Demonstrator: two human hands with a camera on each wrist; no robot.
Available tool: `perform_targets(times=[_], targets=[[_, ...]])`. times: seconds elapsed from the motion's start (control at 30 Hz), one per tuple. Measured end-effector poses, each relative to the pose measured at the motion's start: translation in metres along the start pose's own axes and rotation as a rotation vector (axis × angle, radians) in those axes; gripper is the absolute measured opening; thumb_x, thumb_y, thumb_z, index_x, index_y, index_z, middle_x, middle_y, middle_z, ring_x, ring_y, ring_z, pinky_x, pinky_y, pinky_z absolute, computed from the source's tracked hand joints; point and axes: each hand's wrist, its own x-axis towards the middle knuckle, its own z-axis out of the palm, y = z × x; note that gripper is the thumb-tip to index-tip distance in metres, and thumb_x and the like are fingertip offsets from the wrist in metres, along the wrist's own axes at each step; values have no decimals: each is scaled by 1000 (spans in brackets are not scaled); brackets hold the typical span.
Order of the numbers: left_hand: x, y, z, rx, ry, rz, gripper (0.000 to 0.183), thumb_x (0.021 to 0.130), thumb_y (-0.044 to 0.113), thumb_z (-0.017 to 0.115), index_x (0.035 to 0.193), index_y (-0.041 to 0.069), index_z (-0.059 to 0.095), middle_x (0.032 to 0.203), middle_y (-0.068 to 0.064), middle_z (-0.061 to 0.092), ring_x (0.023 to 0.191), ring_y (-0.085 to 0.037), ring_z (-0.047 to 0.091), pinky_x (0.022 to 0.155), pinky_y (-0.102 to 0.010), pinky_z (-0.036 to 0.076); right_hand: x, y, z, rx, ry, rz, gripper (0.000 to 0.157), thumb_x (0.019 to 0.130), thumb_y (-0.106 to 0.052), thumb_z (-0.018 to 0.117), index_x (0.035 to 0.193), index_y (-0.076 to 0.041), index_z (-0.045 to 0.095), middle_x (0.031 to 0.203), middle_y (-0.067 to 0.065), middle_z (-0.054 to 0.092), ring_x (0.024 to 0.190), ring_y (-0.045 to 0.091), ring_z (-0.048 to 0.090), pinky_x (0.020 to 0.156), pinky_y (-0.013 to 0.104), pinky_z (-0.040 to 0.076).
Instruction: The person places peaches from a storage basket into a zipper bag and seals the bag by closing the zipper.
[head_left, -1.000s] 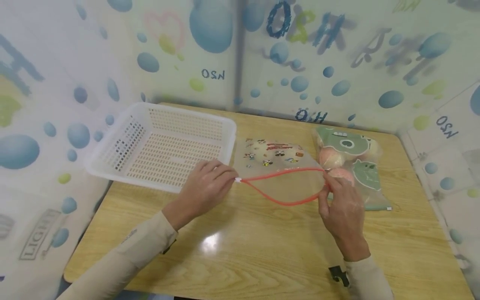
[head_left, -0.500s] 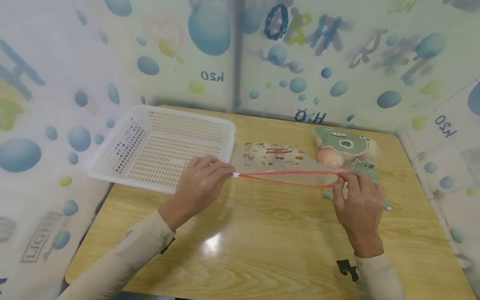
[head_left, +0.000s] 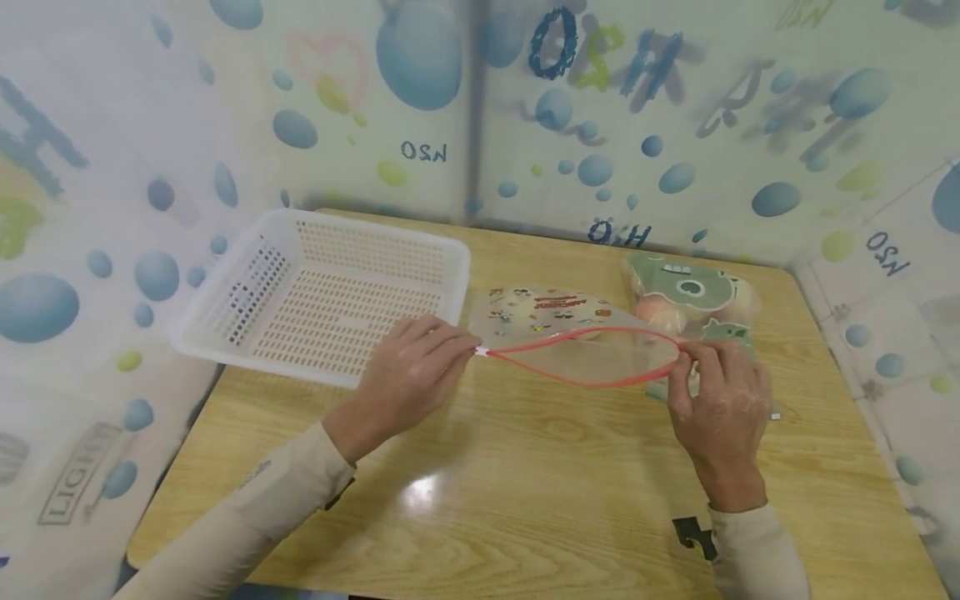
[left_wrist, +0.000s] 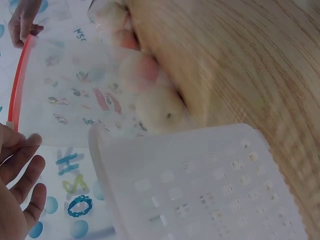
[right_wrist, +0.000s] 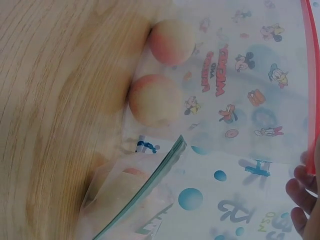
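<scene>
A clear zip bag (head_left: 540,317) with cartoon prints and a red zip edge is held between my two hands, its mouth parted. My left hand (head_left: 408,375) pinches the end by the white slider (head_left: 482,352). At the opposite end, my right hand (head_left: 723,408) pinches the red edge between thumb and fingers. In the right wrist view two peaches (right_wrist: 155,100) lie at the bottom of this bag, on the table. A second zip bag (head_left: 693,287), green-printed and filled with several peaches, sits behind my right hand, partly hidden by it.
A white perforated plastic basket (head_left: 262,367) stands at the left, beside my left hand; no fruit shows in it. The wooden table (head_left: 540,483) meets a bubble-patterned curtain (head_left: 600,125) at its back and sides.
My right hand has moved right with its end of the bag, drawing the red edge longer. The mouth narrowed half a second ago and has parted again since. My left hand has barely moved.
</scene>
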Motion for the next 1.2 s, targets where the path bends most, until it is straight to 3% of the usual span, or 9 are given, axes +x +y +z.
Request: perform_targets(times=[0.17, 0.27, 0.47, 0.57, 0.63, 0.77, 0.93, 1.07, 1.2], targets=[[-2, 1, 2, 1, -1, -7, 17, 85, 14, 57, 96, 7, 68, 93, -2, 67, 82, -20, 57, 66, -34, 45, 0, -5, 1, 0, -4, -3, 30, 84, -20, 46, 85, 4, 63, 82, 17, 58, 72, 37, 54, 53, 50, 34], [-2, 1, 3, 2, -1, -4, 17, 86, 15, 56, 95, 9, 68, 91, -1, 67, 80, -20, 58, 65, -33, 45, 5, -14, 0, 30, 47, -11, 29, 81, -21, 48, 87, 3, 63, 83, 17, 59, 72, 38, 53, 55, 52, 36], [0, 4, 4, 0, 34, 9, 16, 85, 15, 56, 93, 10, 69, 86, 1, 67, 74, -18, 59, 65, -33, 44, 20, -58, -7, 194, 219, -95, 30, 76, -20, 51, 89, 3, 65, 85, 15, 63, 67, 39, 52, 56, 51, 39], [2, 6, 6, -3, 46, 11, 16, 85, 15, 57, 94, 10, 69, 86, 2, 67, 72, -17, 59, 66, -33, 45, 28, -82, -9, 254, 233, -173, 30, 77, -20, 52, 91, 3, 66, 87, 15, 64, 69, 39, 54, 57, 49, 40], [2, 7, 6, -4, 44, 9, 15, 85, 16, 58, 94, 10, 69, 86, 2, 67, 71, -17, 60, 66, -33, 45, 33, -95, -8, 281, 207, -234, 31, 78, -20, 52, 94, 2, 65, 90, 15, 63, 71, 38, 54, 58, 47, 41], [2, 9, 7, 5, 31, 11, 15, 86, 17, 59, 95, 11, 69, 87, 2, 68, 71, -17, 60, 67, -33, 45, 40, -110, -3, 328, 73, -357, 32, 80, -21, 54, 100, 2, 65, 98, 15, 62, 79, 36, 56, 61, 45, 42], [1, 9, 7, 22, 12, 16, 17, 87, 20, 59, 98, 12, 69, 90, 3, 68, 72, -17, 61, 68, -33, 45, 42, -119, 9, 334, -102, -429, 35, 84, -25, 57, 109, 0, 63, 108, 13, 60, 94, 33, 56, 71, 46, 42], [1, 9, 7, 36, 3, 26, 17, 88, 21, 58, 99, 12, 69, 91, 2, 68, 75, -17, 62, 70, -33, 46, 40, -126, 19, 304, -152, -447, 33, 84, -27, 61, 108, -5, 65, 107, 9, 61, 101, 29, 55, 76, 48, 40], [2, 9, 5, 40, -3, 26, 18, 88, 21, 58, 98, 11, 68, 90, 1, 68, 76, -18, 62, 70, -34, 46, 40, -131, 28, 324, -145, -443, 25, 80, -24, 68, 100, -8, 70, 98, 5, 62, 94, 28, 56, 77, 50, 37]])
